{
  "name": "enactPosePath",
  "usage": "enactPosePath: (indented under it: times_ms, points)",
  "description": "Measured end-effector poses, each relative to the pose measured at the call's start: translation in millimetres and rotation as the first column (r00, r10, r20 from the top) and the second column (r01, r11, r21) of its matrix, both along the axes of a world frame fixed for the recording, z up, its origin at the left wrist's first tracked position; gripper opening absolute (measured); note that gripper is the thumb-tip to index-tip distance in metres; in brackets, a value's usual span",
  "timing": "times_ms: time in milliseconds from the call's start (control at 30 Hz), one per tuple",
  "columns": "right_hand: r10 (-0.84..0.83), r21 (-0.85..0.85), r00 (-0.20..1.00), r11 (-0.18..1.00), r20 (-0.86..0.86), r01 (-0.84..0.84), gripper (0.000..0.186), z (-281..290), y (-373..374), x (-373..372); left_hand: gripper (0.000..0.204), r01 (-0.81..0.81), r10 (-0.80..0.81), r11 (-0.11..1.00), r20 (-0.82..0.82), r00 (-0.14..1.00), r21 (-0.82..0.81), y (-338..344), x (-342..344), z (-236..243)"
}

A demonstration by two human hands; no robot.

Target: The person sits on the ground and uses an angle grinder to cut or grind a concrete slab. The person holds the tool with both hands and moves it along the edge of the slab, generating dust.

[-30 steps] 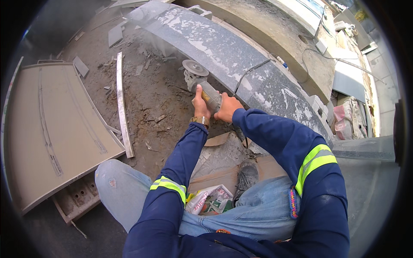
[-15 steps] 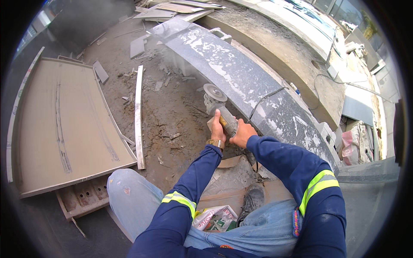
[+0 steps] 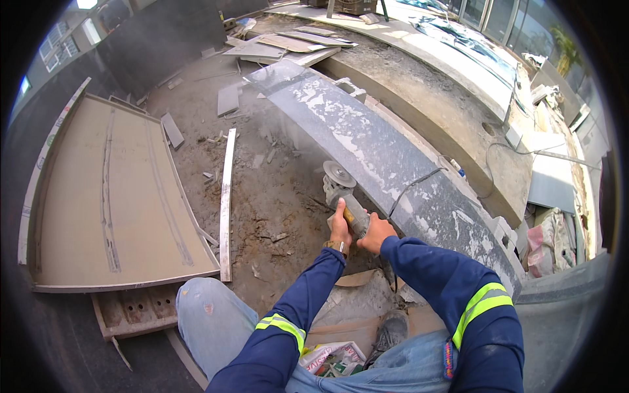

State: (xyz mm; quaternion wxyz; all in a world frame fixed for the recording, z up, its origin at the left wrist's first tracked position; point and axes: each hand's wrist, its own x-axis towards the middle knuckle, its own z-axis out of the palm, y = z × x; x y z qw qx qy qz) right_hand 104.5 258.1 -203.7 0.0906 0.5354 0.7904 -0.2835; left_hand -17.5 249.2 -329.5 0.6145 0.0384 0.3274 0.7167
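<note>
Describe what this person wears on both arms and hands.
Long navy sleeves each carry a fluorescent yellow band with a grey stripe. The left hand and right hand are gloveless; a brownish wristband, possibly a watch, circles the left wrist.

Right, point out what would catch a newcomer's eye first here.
Probably the angle grinder near the centre, gripped by the left hand and right hand, its round disc at the edge of a long, curved grey slab. That white-blotched slab sweeps diagonally from upper middle to lower right. Next, perhaps, comes the large beige panel on the left.
</note>
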Motion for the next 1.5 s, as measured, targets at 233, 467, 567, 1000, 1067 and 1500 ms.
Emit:
enactPosePath:
  times_ms: [233,467,567,1000,1067,1500]
  points:
    - [-0.011,0.027,1.0,1.0,-0.007,0.011,0.077,-4.3,4.7,-3.5,0.057,0.009,-0.009,1.0,0.013,1.0,-0.005,0.7,-0.1,12.7]
    - [-0.012,0.012,1.0,1.0,0.007,0.012,0.078,-3.4,7.1,-12.3,0.061,-0.004,0.003,0.999,0.035,0.999,0.036,6.0,-8.4,8.2]
    - [-0.014,0.008,1.0,1.0,0.005,0.014,0.077,-4.1,9.9,-14.2,0.061,0.005,-0.007,0.999,0.046,0.999,0.04,7.8,-10.4,10.3]
    - [-0.022,0.025,1.0,0.999,0.005,0.022,0.077,-7.5,18.8,-24.5,0.062,0.025,-0.027,0.999,0.036,0.999,0.042,19.8,-22.6,5.9]
    - [-0.015,0.034,1.0,0.999,0.012,0.015,0.077,-8.9,20.0,-27.1,0.062,0.024,-0.025,0.999,0.032,0.999,0.033,21.3,-25.2,6.4]
    - [-0.016,0.068,0.999,0.998,-0.039,0.019,0.075,-11.8,16.7,-20.9,0.059,0.008,-0.009,0.999,0.036,0.999,0.033,18.1,-19.1,7.7]
